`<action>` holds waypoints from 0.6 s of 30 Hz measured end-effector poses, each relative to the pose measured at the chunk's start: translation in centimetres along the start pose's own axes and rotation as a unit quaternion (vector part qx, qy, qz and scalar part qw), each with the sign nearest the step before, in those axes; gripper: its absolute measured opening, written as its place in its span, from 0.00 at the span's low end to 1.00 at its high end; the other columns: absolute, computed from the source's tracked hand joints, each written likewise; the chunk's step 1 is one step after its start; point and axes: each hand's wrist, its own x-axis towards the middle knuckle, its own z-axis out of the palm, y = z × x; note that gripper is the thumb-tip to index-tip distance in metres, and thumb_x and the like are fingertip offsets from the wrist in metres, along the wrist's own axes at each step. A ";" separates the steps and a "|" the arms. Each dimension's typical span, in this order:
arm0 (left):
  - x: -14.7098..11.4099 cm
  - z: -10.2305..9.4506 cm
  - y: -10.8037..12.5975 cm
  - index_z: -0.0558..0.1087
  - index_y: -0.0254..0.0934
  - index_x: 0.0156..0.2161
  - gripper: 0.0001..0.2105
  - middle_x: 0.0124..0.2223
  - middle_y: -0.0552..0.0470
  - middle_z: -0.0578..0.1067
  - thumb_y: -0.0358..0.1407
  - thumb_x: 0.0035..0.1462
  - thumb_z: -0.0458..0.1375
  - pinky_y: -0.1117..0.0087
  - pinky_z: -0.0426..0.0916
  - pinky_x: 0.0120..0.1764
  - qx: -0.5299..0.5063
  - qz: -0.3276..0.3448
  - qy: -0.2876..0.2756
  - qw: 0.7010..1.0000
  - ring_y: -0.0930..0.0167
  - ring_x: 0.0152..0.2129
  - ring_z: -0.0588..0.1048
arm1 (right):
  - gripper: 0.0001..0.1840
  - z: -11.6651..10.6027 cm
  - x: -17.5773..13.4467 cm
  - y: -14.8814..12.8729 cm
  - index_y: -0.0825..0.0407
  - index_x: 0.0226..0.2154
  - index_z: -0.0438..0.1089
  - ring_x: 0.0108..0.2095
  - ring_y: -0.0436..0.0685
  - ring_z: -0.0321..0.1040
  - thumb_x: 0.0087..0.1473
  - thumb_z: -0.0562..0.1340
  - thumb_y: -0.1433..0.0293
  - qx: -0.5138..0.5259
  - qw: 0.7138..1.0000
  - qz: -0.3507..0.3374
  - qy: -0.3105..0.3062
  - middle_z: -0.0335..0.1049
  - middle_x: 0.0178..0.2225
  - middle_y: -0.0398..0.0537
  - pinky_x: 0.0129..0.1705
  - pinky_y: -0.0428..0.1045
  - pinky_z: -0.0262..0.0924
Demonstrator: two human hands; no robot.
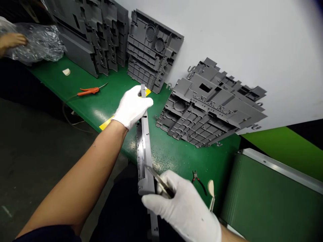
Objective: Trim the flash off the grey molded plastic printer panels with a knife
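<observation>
My left hand [133, 107], in a white glove, is closed around the far end of a long grey plastic panel [148, 144], which I see nearly edge-on. The panel stretches from there toward my body, over the bench's near edge. In my right hand [181, 198], also gloved in white, is a utility knife [161, 183] with its blade pointing forward. The blade tip lies against or just over the panel's edge; I cannot tell whether it touches. Part of the knife's handle is hidden by the fingers.
Grey moulded panels [212, 104] lean on the white wall, with more panels [153, 47] farther left. An orange air gun [88, 90], cutters [198, 181] and a cream-coloured piece [211, 188] lie on the green bench [176, 158]. A green conveyor [272, 198] stands right. Another person's hand [12, 40] touches clear plastic wrap [40, 42].
</observation>
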 end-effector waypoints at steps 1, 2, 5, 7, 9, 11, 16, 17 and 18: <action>0.1 -0.2 -0.1 0.71 0.38 0.39 0.14 0.39 0.50 0.73 0.28 0.43 0.60 0.63 0.65 0.39 0.002 0.001 0.000 1.000 0.66 0.37 0.70 | 0.18 -0.1 0.4 0.1 0.49 0.26 0.59 0.25 0.48 0.54 0.48 0.70 0.62 0.040 0.998 0.006 -0.042 0.57 0.23 0.34 0.27 0.44 0.51; 0.1 -0.4 -0.2 0.71 0.38 0.38 0.13 0.39 0.51 0.73 0.29 0.43 0.60 0.63 0.64 0.38 0.003 0.003 -0.001 1.000 0.66 0.37 0.70 | 0.18 -0.5 0.6 0.3 0.49 0.26 0.59 0.25 0.47 0.53 0.46 0.71 0.65 0.063 0.995 0.008 -0.081 0.56 0.23 0.34 0.27 0.44 0.50; 0.5 -1.2 -0.8 0.71 0.39 0.37 0.11 0.37 0.52 0.73 0.31 0.45 0.60 0.64 0.63 0.37 -0.007 0.002 -0.019 1.000 0.67 0.34 0.69 | 0.17 -2.5 0.8 0.8 0.50 0.27 0.60 0.24 0.47 0.51 0.45 0.71 0.66 0.054 0.989 -0.003 -0.135 0.56 0.23 0.33 0.26 0.44 0.48; 0.8 -1.8 -1.1 0.71 0.39 0.36 0.09 0.36 0.53 0.72 0.34 0.47 0.60 0.65 0.61 0.36 -0.032 0.002 -0.036 0.999 0.68 0.33 0.68 | 0.16 -3.3 0.8 0.4 0.50 0.28 0.61 0.25 0.47 0.50 0.51 0.68 0.60 0.027 0.993 -0.037 -0.111 0.55 0.23 0.34 0.27 0.45 0.48; 1.0 -2.1 -1.4 0.71 0.39 0.36 0.08 0.35 0.54 0.72 0.38 0.51 0.60 0.66 0.60 0.36 -0.058 0.006 -0.050 0.997 0.69 0.33 0.67 | 0.18 -3.0 1.0 -0.7 0.50 0.27 0.60 0.26 0.48 0.50 0.54 0.65 0.56 -0.003 0.995 -0.051 -0.088 0.53 0.24 0.35 0.28 0.45 0.50; 1.1 -2.3 -1.6 0.70 0.39 0.36 0.09 0.35 0.55 0.71 0.42 0.54 0.60 0.67 0.59 0.36 -0.073 0.016 -0.056 0.996 0.69 0.33 0.66 | 0.21 -1.8 1.3 -2.1 0.50 0.26 0.58 0.27 0.48 0.50 0.51 0.68 0.56 -0.028 0.997 -0.022 -0.068 0.53 0.24 0.35 0.29 0.45 0.50; 1.5 -2.4 -1.9 0.71 0.40 0.34 0.15 0.37 0.54 0.73 0.49 0.61 0.54 0.67 0.60 0.43 -0.119 0.036 -0.067 0.990 0.68 0.38 0.68 | 0.24 -1.3 3.6 -4.5 0.49 0.26 0.57 0.26 0.49 0.53 0.63 0.55 0.49 -0.056 0.992 -0.113 0.026 0.55 0.23 0.37 0.29 0.45 0.52; 1.6 -2.4 -2.0 0.71 0.39 0.33 0.15 0.38 0.53 0.73 0.49 0.62 0.53 0.67 0.61 0.45 -0.137 0.037 -0.077 0.987 0.67 0.39 0.68 | 0.25 -2.1 4.4 -5.0 0.49 0.27 0.59 0.25 0.50 0.53 0.66 0.50 0.49 -0.079 0.983 -0.159 0.039 0.57 0.23 0.38 0.28 0.46 0.52; 1.7 -2.5 -2.0 0.71 0.39 0.33 0.16 0.38 0.53 0.73 0.49 0.63 0.52 0.68 0.61 0.46 -0.155 0.037 -0.089 0.983 0.68 0.40 0.69 | 0.26 -3.2 5.2 -5.6 0.49 0.28 0.61 0.25 0.50 0.54 0.67 0.47 0.49 -0.114 0.972 -0.198 0.058 0.58 0.23 0.38 0.28 0.46 0.52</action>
